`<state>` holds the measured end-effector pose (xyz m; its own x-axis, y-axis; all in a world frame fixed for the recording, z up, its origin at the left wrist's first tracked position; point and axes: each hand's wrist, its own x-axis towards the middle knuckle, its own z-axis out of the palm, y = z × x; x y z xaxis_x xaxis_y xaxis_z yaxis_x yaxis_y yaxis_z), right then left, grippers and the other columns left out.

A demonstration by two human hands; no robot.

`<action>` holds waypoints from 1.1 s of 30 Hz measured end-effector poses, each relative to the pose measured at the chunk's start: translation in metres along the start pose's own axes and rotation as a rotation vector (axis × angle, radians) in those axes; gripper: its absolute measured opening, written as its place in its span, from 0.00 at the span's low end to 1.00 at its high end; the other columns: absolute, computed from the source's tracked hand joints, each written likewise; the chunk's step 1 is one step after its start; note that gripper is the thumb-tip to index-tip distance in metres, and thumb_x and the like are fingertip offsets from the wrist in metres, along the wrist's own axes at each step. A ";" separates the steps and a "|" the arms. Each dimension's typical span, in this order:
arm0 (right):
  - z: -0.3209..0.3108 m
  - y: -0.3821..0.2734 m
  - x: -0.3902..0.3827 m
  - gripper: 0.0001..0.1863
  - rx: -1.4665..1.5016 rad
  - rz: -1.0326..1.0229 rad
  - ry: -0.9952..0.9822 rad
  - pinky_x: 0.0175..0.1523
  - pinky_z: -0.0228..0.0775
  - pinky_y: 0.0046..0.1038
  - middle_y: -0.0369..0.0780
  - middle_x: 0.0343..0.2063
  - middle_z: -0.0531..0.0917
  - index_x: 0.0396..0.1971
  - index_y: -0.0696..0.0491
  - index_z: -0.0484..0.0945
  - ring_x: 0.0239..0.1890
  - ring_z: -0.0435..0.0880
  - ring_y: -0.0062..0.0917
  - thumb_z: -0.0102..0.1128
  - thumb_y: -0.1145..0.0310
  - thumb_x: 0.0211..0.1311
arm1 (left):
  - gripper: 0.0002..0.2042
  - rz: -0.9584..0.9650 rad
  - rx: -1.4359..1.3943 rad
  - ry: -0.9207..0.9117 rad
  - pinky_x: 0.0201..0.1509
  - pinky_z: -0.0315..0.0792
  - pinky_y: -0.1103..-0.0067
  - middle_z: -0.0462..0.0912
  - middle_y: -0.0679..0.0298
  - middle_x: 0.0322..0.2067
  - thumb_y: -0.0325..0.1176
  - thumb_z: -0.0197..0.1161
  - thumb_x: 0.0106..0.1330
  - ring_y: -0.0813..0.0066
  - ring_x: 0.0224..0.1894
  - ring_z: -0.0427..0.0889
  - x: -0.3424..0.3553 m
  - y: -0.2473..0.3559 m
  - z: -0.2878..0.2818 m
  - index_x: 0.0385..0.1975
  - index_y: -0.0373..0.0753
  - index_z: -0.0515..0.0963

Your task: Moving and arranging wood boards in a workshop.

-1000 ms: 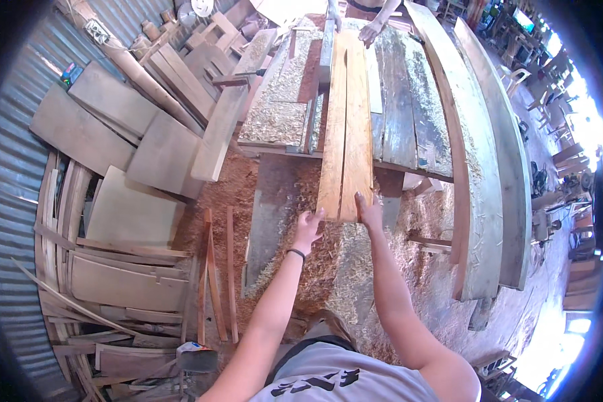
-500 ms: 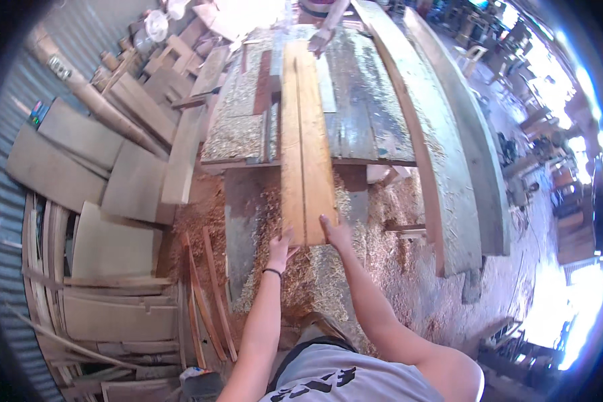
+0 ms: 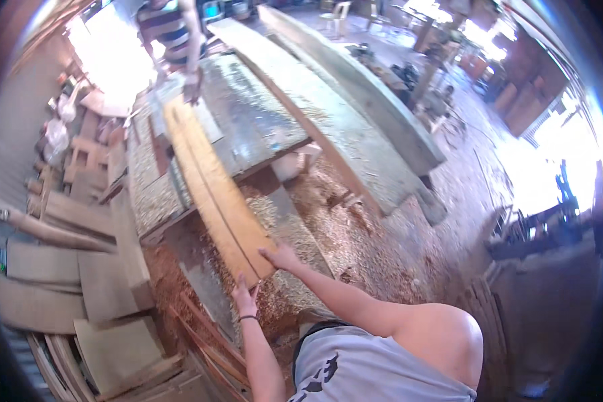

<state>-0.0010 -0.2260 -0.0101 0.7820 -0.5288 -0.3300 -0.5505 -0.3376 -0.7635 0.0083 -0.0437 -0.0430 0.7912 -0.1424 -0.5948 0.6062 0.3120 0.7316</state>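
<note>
A long, yellowish wooden board point(image 3: 211, 187) with a dark line along its length slants from my hands up to the far side of a worktable point(image 3: 234, 144). My left hand point(image 3: 245, 295) grips the near end at its left corner, thumb on top and fingers beneath. At the right edge near the same end, my right hand point(image 3: 281, 256) is closed on the board, thumb over the top face. Across the table a co-worker point(image 3: 171, 33) in a striped shirt has a hand point(image 3: 191, 90) close to the board's far end; whether it touches is unclear.
Two long, thick planks point(image 3: 328, 127) lie to the right of the table, strewn with shavings. Wood shavings point(image 3: 375, 254) cover the floor around me. At left, wooden panels point(image 3: 107, 281) and offcuts are stacked, with thin reddish strips point(image 3: 211, 342) near my left arm.
The view has swung to the right, so table and board now appear further left and slanted. My hands keep hold of the board's near end. More of the co-worker shows.
</note>
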 end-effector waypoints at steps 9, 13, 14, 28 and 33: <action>-0.021 0.023 -0.044 0.36 0.149 0.009 -0.102 0.44 0.64 0.34 0.53 0.36 0.73 0.51 0.48 0.58 0.41 0.72 0.42 0.50 0.43 0.42 | 0.21 -0.016 0.030 -0.020 0.30 0.73 0.79 0.73 0.63 0.32 0.47 0.57 0.51 0.72 0.32 0.74 -0.041 -0.024 -0.003 0.40 0.39 0.66; -0.021 0.038 -0.073 0.36 0.063 -0.013 -0.085 0.44 0.64 0.34 0.53 0.36 0.72 0.51 0.46 0.57 0.40 0.72 0.42 0.49 0.42 0.42 | 0.19 -0.022 0.035 -0.032 0.32 0.73 0.77 0.72 0.64 0.35 0.45 0.54 0.54 0.73 0.35 0.73 -0.062 -0.049 -0.028 0.41 0.39 0.65; -0.019 0.045 -0.079 0.36 0.050 -0.054 -0.049 0.44 0.64 0.34 0.53 0.35 0.73 0.51 0.45 0.57 0.40 0.73 0.42 0.49 0.41 0.42 | 0.19 -0.034 0.040 -0.042 0.35 0.72 0.75 0.71 0.64 0.37 0.45 0.53 0.54 0.72 0.38 0.72 -0.073 -0.058 -0.030 0.40 0.38 0.66; 0.007 0.073 -0.127 0.38 0.178 0.153 0.035 0.46 0.63 0.30 0.49 0.38 0.73 0.51 0.43 0.59 0.43 0.72 0.35 0.51 0.39 0.39 | 0.22 -0.013 0.133 0.187 0.40 0.66 0.78 0.72 0.59 0.36 0.46 0.49 0.56 0.70 0.35 0.72 -0.265 -0.137 -0.177 0.40 0.31 0.66; -0.019 0.065 -0.089 0.37 0.233 0.192 0.029 0.44 0.65 0.27 0.46 0.37 0.75 0.49 0.43 0.63 0.40 0.74 0.31 0.52 0.38 0.37 | 0.22 -0.057 0.115 0.277 0.40 0.66 0.78 0.72 0.59 0.36 0.46 0.49 0.56 0.70 0.35 0.72 -0.250 -0.140 -0.180 0.40 0.31 0.66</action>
<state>-0.1124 -0.2155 -0.0198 0.6595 -0.5889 -0.4672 -0.6031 -0.0434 -0.7965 -0.2890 0.1178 -0.0565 0.7128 0.1099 -0.6927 0.6668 0.2000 0.7179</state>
